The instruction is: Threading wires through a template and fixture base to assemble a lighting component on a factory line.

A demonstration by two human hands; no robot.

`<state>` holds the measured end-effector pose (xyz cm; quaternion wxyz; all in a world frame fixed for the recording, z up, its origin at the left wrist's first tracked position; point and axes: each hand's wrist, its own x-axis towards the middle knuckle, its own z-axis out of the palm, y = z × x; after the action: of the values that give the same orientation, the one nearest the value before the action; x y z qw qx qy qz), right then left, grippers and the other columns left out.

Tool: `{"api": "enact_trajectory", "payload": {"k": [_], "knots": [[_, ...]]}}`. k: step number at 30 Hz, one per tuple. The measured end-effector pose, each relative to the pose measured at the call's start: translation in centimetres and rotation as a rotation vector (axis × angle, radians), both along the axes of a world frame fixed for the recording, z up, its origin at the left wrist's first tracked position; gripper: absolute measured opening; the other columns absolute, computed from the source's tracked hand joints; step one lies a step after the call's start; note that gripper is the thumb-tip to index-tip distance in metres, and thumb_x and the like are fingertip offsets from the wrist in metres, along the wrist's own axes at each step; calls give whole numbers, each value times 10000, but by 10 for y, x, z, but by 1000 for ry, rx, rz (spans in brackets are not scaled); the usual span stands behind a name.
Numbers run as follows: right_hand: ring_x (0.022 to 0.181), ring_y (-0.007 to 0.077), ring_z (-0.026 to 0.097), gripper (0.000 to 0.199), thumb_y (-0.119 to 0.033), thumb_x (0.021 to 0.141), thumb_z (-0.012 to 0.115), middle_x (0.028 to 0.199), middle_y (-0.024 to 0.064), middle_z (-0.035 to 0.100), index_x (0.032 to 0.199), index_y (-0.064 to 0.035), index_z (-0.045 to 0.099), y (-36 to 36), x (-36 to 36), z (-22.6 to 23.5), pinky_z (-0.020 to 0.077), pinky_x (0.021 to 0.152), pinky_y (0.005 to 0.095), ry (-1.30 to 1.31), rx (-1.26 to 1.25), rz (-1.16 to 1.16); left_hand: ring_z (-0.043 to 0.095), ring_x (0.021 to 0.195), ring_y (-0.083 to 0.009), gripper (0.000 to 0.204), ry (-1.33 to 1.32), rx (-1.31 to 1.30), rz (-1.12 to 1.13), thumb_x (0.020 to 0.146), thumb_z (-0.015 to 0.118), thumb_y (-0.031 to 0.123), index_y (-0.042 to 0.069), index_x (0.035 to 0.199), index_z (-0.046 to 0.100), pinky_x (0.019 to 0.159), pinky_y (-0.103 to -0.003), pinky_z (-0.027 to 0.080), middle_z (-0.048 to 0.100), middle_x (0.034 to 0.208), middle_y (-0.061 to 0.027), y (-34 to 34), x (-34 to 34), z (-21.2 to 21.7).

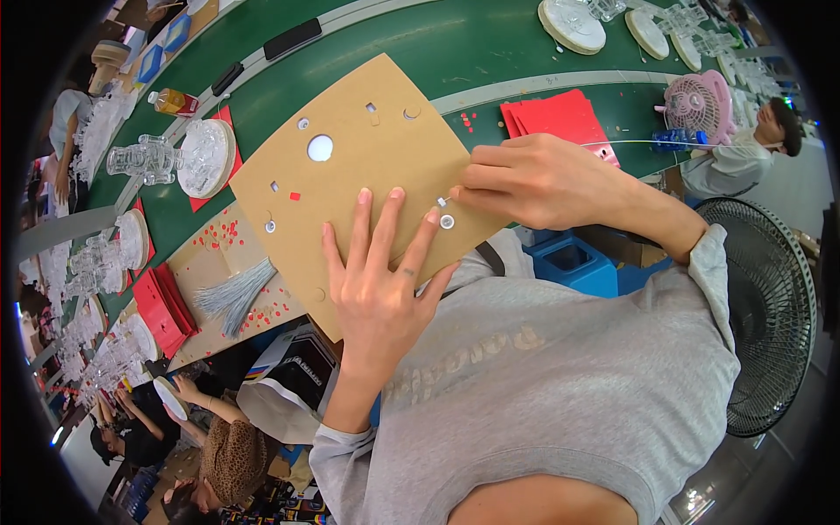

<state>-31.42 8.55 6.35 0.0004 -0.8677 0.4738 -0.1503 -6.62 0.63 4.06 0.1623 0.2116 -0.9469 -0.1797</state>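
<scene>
The left hand (376,280) lies flat, fingers spread, on a brown cardboard sheet (350,166), pressing it down. The sheet rests tilted across the green surface (455,44) and reaches over its near edge toward the person's grey shirt. It has one large round hole (320,148) and several small cut-outs, some ringed in white.

The right hand (534,179) is closed, thumb and forefinger pinched on a small white piece (443,202) at the sheet's right edge, just above a white-ringed hole (447,222). The tips of the left hand's fingers sit just beside that spot. A thin clear strand (630,143) runs from the right hand out to the right.

Behind the right hand lies a stack of red sheets (560,114). Left of the cardboard, a bundle of grey strands (234,293) rests on a brown board sprinkled with red bits, with more red sheets (162,306) beside it. Clear glass pieces (144,159) and a round white disc (210,157) sit further left; more discs (573,24) stand at the far side. A pink fan (696,105) is on the right, a black fan (770,315) nearer. Other people work along the surface at left and right.
</scene>
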Motion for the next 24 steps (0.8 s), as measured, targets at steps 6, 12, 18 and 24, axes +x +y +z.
{"api": "enact_trajectory", "payload": {"k": [6, 12, 18, 24], "knots": [[796, 215, 619, 286, -92, 764, 672, 901, 84, 569, 1010, 54, 674, -3, -3, -7, 550, 579, 336, -6, -3, 80, 482, 1401, -380, 587, 2, -1, -3, 718, 884, 314, 222, 1274, 719, 1062, -705, 345, 568, 1467, -96, 2, -3, -1], [797, 238, 626, 323, -97, 734, 674, 904, 101, 584, 1010, 70, 668, -5, -15, -3, 563, 605, 337, -15, 0, 101, 485, 1402, -380, 583, 55, 24, -2, 703, 895, 308, 214, 1254, 727, 1062, -711, 337, 574, 1470, -95, 0, -1, -6], [818, 261, 639, 339, -89, 725, 672, 913, 113, 598, 1023, 73, 672, -3, -6, -11, 569, 636, 352, -36, -52, 52, 492, 1400, -371, 573, 52, 31, 0, 677, 909, 315, 224, 1219, 746, 1069, -699, 340, 586, 1461, -88, -1, -3, -4], [824, 255, 639, 345, -96, 731, 679, 922, 120, 593, 1032, 71, 683, 0, -8, -11, 576, 653, 341, -74, -30, 33, 502, 1393, -364, 575, 50, 21, 12, 668, 914, 327, 248, 1213, 751, 1067, -697, 344, 585, 1465, -86, 0, -7, -7]]}}
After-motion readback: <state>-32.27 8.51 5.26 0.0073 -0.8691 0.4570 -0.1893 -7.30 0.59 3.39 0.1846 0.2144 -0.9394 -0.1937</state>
